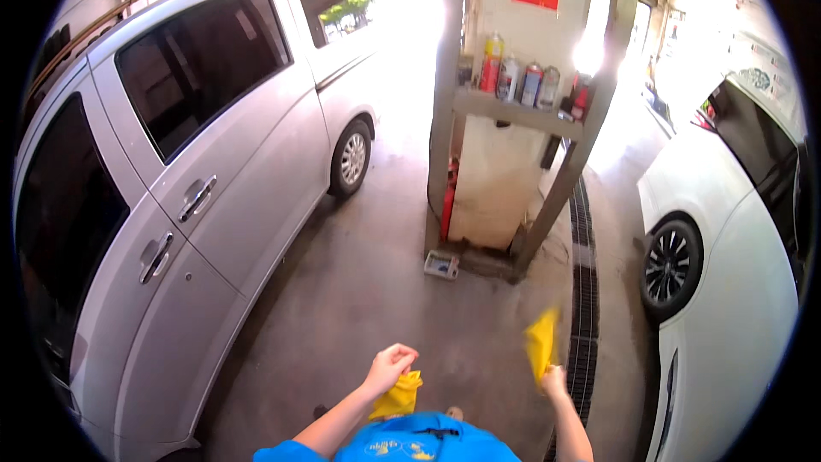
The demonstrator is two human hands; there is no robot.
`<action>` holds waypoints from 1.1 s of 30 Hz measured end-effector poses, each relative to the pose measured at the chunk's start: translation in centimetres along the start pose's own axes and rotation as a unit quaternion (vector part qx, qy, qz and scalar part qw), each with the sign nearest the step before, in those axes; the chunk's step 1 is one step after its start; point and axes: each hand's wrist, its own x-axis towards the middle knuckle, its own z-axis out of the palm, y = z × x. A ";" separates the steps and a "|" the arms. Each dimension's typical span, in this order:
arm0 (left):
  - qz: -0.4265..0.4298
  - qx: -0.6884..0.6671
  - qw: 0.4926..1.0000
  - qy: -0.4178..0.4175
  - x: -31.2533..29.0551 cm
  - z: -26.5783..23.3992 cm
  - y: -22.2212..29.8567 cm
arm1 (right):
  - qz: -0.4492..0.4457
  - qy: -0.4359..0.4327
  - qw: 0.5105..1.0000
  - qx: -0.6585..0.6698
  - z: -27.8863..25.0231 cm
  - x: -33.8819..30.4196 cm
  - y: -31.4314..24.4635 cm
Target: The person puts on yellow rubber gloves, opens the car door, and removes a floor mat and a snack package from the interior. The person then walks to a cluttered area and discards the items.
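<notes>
My left hand [392, 368], low in front of me, has its fingers curled in. A crumpled yellow cloth [397, 397] hangs below it, apparently from the closed fingers; the grip itself is hidden. Out to the right, my right hand [555, 381] is closed round the end of another piece of yellow cloth [541, 344]. That piece stands up above the fist, its edges smeared by motion. My blue top [428, 441] shows at the lower edge between the forearms.
A silver van [231, 197] stands along the left, a white car [727, 205] on the right. Ahead, a post-framed stand [517, 107] bears several spray cans [532, 84]. A small tray [441, 264] lies at its foot. A dark drain grate [584, 316] runs along the floor.
</notes>
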 end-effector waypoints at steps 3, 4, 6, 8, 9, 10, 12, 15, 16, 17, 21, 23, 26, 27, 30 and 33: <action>0.040 0.025 0.998 0.037 -0.2 -1.3 -0.8 | -0.128 0.127 0.978 0.105 0.7 0.4 -0.4; 0.033 0.020 0.997 0.065 -0.8 -1.8 -0.9 | -0.189 0.227 0.940 0.172 -5.1 -0.2 -4.9; 0.012 0.026 0.997 0.076 -1.4 -2.8 -0.9 | -0.208 0.390 0.837 0.323 -18.6 -5.3 -13.7; 0.017 0.008 0.997 0.077 -1.5 -2.8 -0.6 | -0.186 0.583 0.734 0.293 -23.5 -7.2 -14.4; 0.022 0.013 0.997 0.076 -1.4 -2.5 -0.2 | -0.143 0.672 0.685 0.241 -24.4 -7.4 -13.6; 0.025 0.015 0.997 0.073 -1.2 -2.1 0.4 | -0.134 0.740 0.622 0.217 -23.1 -6.6 -12.2; 0.023 0.021 0.998 0.062 -1.0 -1.3 0.7 | -0.124 0.601 0.779 0.131 -10.7 -0.1 -5.9; 0.003 0.005 0.999 0.044 -1.8 -1.5 -0.5 | -0.075 0.019 0.997 0.001 6.3 1.1 -2.1; 0.001 0.008 0.999 0.042 -1.8 -1.6 -0.5 | -0.085 0.038 0.996 0.008 6.3 -1.0 -0.3; 0.028 0.009 0.998 0.052 -1.0 -1.7 -0.6 | -0.121 0.123 0.983 0.056 3.9 2.2 -0.4; 0.005 0.009 0.996 0.093 -2.7 -3.1 -0.6 | -0.199 0.442 0.845 0.226 -16.8 -2.5 -12.0; 0.005 0.004 0.995 0.098 -2.8 -3.2 -0.5 | -0.222 0.584 0.718 0.308 -23.3 -7.1 -16.6; 0.009 0.005 0.997 0.080 -2.1 -2.3 -0.4 | -0.225 0.740 0.628 0.087 -17.0 -1.4 -9.6; 0.012 0.015 0.998 0.065 -1.6 -2.0 -0.2 | -0.208 0.495 0.839 0.087 -9.7 0.6 -7.2; 0.028 0.006 0.996 0.089 -2.2 -2.0 0.0 | -0.119 -0.086 0.989 -0.036 5.2 0.2 -6.5; 0.021 0.039 0.995 0.088 -2.6 -2.8 -0.9 | -0.204 0.061 0.975 0.062 4.7 0.0 -9.1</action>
